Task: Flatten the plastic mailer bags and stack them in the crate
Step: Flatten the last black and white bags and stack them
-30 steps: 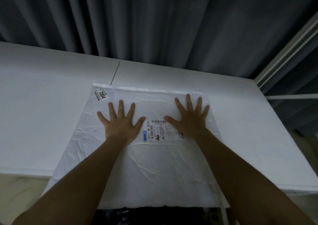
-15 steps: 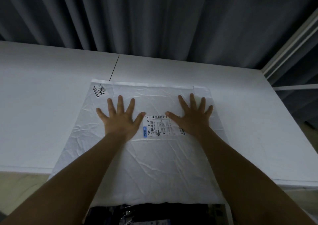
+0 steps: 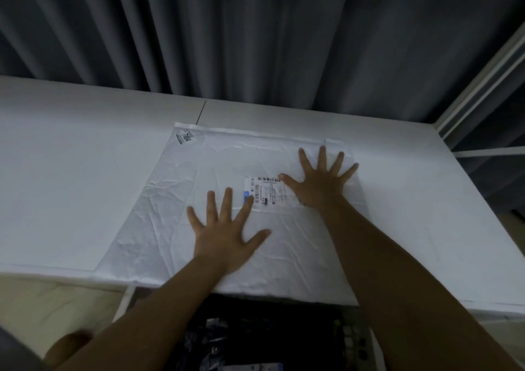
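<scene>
While both hands, left [image 3: 224,240] and right [image 3: 319,184], press flat-fingered, the mailer's [image 3: 176,223] label [image 3: 267,191] is unreadable.

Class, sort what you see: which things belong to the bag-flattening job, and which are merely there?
Job: white mailer bag; left hand and right hand, pressing it flat; crate below the table edge.
Merely there: table; grey curtain.

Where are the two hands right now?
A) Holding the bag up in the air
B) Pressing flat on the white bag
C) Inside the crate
B: the left hand and right hand lie spread, fingers straight, on the white mailer bag on the table.
</scene>
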The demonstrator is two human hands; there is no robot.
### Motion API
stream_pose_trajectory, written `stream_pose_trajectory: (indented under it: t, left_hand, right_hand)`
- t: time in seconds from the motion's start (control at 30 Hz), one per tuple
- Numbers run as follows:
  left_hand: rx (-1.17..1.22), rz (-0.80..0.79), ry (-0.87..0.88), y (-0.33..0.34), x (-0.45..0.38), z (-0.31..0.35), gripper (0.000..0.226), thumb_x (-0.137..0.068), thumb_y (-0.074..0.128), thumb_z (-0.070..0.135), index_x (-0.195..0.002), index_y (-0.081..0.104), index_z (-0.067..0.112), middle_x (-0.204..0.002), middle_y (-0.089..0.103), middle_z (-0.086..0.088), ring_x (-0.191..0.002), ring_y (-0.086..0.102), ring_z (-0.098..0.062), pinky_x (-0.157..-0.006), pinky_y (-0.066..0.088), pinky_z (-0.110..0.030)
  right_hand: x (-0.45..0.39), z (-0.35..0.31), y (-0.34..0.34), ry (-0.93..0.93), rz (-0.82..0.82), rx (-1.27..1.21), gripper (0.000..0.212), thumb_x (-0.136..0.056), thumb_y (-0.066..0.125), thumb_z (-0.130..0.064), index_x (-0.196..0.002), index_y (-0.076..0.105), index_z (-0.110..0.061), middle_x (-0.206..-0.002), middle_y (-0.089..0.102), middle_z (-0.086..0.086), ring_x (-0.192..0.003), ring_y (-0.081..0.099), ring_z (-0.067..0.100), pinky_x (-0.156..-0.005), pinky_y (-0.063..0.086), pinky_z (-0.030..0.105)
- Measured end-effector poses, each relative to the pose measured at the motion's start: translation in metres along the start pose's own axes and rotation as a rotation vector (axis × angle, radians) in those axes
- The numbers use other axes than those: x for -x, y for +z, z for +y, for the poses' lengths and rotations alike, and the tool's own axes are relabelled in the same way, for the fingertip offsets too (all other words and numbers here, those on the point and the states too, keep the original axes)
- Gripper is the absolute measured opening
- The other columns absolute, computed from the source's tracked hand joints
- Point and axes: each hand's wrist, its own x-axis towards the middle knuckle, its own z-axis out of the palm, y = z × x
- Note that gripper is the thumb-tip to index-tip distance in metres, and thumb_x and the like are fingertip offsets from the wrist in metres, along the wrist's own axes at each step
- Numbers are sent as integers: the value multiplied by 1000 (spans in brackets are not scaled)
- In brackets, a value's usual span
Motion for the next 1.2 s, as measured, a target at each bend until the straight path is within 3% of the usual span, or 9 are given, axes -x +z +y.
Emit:
stream_pose_trajectory:
  t: [0.3, 0.67, 0.87, 1.07, 1.2]
  left_hand:
    - [17, 94, -8, 7, -6, 1, 82, -77, 5, 83, -148, -10, 45, -160, -16, 0, -144, -20, -32, -109, -9, -67]
    - [-8, 88, -8, 8, -5, 1, 83, -77, 3, 84, -148, -12, 44, -159, -17, -1, -144, -22, -33, -108, -10, -67]
    - [-42, -26, 39, -2, 7, -9, 84, -76, 1, 84, -147, -16, 43, -158, -22, -2, -143, -23, -33, -110, -11, -65]
    - [-42, 60, -116, -11, 49, -69, 78, -84, 2, 76, -151, -5, 37, -159, -17, -5, -144, -20, -33, -112, -15, -59]
    - [-9, 59, -167, 3, 65, -85, 74, -85, -1, 72, -150, -10, 38, -159, -18, -2, -145, -21, -27, -111, -10, -63]
  right_hand:
    - [109, 8, 26, -127, -176, -74, 91, -67, 11, -92, -143, -21, -51, -153, -35, -3, -138, -31, 40, -102, -19, 70]
    - [119, 4, 37, -93, -49, -132, 85, -72, 13, -90, -144, -13, -54, -159, -21, -3, -142, -24, 39, -106, -16, 68]
    - [118, 5, 39, -84, -18, -105, 85, -72, 13, -90, -145, -11, -53, -160, -16, -2, -143, -19, 40, -107, -13, 69]
    - [118, 4, 37, -76, -35, -89, 86, -70, 10, -91, -145, -9, -53, -160, -15, -4, -144, -17, 39, -107, -12, 69]
    - [122, 3, 35, -75, -54, -101, 86, -71, 13, -91, -146, -7, -53, -160, -15, -4, -144, -17, 37, -107, -13, 68]
